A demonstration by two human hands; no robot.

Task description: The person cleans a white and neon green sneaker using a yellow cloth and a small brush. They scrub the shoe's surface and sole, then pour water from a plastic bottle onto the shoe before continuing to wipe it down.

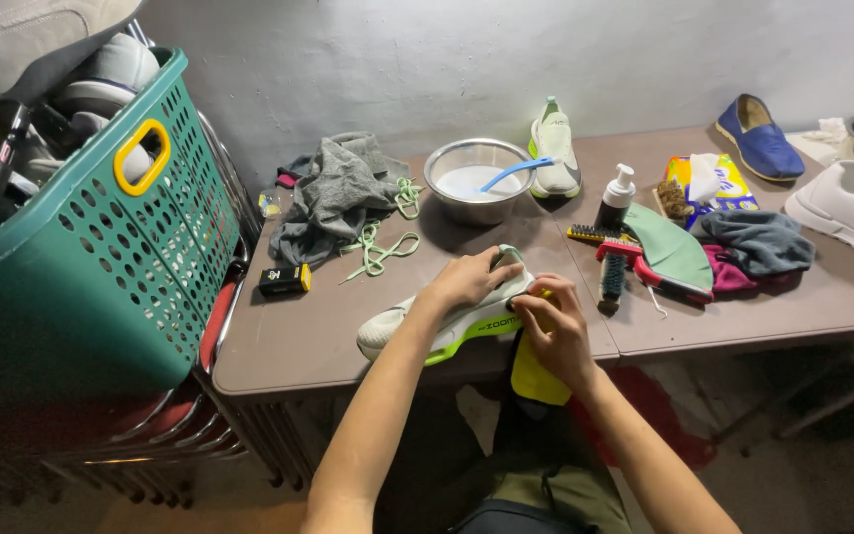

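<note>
Two hands on one pale sneaker (427,321) — left fingers (491,272) wrapped over it, right fingers (536,307) pinching its side.

Head cam, looks down-fwd at table (328,336), close to hands.

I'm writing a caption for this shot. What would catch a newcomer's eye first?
Front and centre, the left hand and right hand grip a pale sneaker with a neon-green sole, lying on its side at the table's near edge. At left looms a big green laundry basket with a yellow handle. Behind the hands sits a steel bowl of white liquid holding a blue brush.
</note>
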